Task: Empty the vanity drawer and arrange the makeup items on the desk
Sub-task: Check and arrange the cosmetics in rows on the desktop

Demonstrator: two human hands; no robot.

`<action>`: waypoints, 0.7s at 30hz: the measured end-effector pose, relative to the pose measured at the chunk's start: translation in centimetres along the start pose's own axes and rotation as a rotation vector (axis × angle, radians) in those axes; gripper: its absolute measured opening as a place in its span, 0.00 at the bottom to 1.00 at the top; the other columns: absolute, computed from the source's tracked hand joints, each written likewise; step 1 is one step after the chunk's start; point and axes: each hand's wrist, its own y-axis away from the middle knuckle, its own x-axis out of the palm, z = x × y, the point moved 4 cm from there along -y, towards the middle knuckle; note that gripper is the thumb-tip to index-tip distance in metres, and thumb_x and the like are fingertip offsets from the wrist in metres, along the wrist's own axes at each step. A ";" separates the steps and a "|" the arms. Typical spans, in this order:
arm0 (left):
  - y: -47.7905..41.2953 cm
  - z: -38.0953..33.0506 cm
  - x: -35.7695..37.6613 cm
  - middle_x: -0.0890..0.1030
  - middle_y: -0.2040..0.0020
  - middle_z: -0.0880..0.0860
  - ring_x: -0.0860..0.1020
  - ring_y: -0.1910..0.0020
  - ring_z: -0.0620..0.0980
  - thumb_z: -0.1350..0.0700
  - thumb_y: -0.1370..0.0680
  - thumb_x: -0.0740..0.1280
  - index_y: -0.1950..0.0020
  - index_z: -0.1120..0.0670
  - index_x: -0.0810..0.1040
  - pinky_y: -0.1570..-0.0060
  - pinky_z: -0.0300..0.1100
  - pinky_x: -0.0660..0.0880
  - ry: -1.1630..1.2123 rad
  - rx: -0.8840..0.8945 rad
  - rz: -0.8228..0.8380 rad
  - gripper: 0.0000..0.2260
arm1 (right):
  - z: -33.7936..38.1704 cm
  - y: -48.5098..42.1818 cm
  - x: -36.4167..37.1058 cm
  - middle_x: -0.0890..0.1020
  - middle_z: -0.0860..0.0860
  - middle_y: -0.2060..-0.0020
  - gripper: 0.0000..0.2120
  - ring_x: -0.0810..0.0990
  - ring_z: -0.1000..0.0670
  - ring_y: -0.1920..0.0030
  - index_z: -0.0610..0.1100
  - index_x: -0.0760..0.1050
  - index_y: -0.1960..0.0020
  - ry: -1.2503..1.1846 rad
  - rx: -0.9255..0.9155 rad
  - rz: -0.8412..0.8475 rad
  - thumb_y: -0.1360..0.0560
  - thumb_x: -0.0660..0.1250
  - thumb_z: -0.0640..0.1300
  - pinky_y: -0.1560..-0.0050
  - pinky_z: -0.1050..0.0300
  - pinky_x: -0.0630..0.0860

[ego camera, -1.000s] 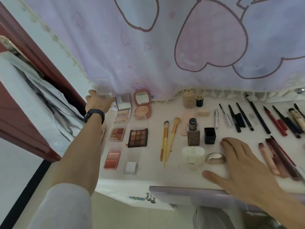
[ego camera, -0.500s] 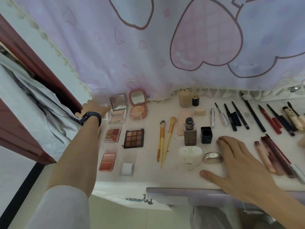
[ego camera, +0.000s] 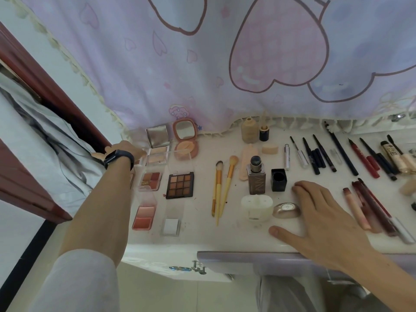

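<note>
Makeup lies in rows on the white desk (ego camera: pixel 198 233). At the far left edge my left hand (ego camera: pixel 126 148) reaches down and holds a small clear case (ego camera: pixel 139 159); its fingers are mostly hidden behind the wrist and black watch. Beside it are a silver mirror palette (ego camera: pixel 157 145), a peach compact (ego camera: pixel 185 140), a brown eyeshadow palette (ego camera: pixel 180 185) and a pink blush palette (ego camera: pixel 144 216). My right hand (ego camera: pixel 319 219) rests flat on the desk's front, fingers spread, next to a gold oval compact (ego camera: pixel 287 210) and a white jar (ego camera: pixel 256 207).
Two yellow brushes (ego camera: pixel 221 188), a foundation bottle (ego camera: pixel 256 176) and a black cap (ego camera: pixel 278 180) fill the middle. Pencils, liners and lip tubes (ego camera: pixel 337 154) line the right side. A heart-print curtain (ego camera: pixel 225 64) hangs behind. A drawer front (ego camera: pixel 247 258) juts out below.
My left hand has come down from the curtain's edge to the desk's far left corner with the clear case. My right hand has stayed flat in the same spot.
</note>
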 end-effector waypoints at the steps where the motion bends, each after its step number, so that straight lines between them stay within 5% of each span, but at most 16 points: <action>1: 0.1 0.0 -0.2 0.67 0.65 0.56 0.69 0.54 0.55 0.50 0.19 0.65 0.52 0.60 0.72 0.51 0.44 0.60 -0.015 0.005 -0.006 0.13 | 0.0 0.0 0.0 0.72 0.47 0.31 0.52 0.71 0.47 0.30 0.39 0.70 0.29 0.002 0.000 0.005 0.30 0.47 0.81 0.35 0.50 0.74; 6: -0.1 0.6 -0.3 0.75 0.56 0.58 0.74 0.47 0.59 0.43 0.22 0.63 0.50 0.59 0.76 0.44 0.45 0.65 0.013 -0.020 -0.006 0.17 | 0.0 0.0 -0.3 0.71 0.48 0.30 0.53 0.69 0.48 0.29 0.39 0.69 0.28 -0.012 0.006 0.019 0.31 0.45 0.82 0.33 0.51 0.72; 9: -1.8 1.9 -0.6 0.77 0.49 0.58 0.74 0.43 0.61 0.38 0.33 0.59 0.50 0.55 0.79 0.35 0.58 0.67 -0.007 -0.044 -0.090 0.24 | 0.1 0.1 -0.5 0.69 0.49 0.28 0.55 0.66 0.49 0.27 0.40 0.66 0.26 -0.007 0.003 0.014 0.32 0.43 0.82 0.30 0.52 0.69; 15: 3.8 0.6 -4.5 0.74 0.33 0.59 0.68 0.32 0.62 0.45 0.24 0.62 0.34 0.49 0.77 0.33 0.58 0.66 0.108 0.051 -0.167 0.20 | 0.1 0.0 -0.9 0.60 0.54 0.25 0.55 0.57 0.53 0.24 0.46 0.58 0.22 -0.024 -0.016 0.049 0.35 0.38 0.83 0.27 0.56 0.64; 21: 12.2 -0.6 -5.4 0.76 0.33 0.57 0.74 0.35 0.59 0.49 0.23 0.64 0.32 0.49 0.77 0.38 0.56 0.74 0.478 0.152 -0.313 0.19 | 0.0 0.2 -1.0 0.58 0.54 0.24 0.59 0.54 0.54 0.23 0.48 0.57 0.22 -0.057 -0.016 0.056 0.40 0.32 0.84 0.25 0.56 0.61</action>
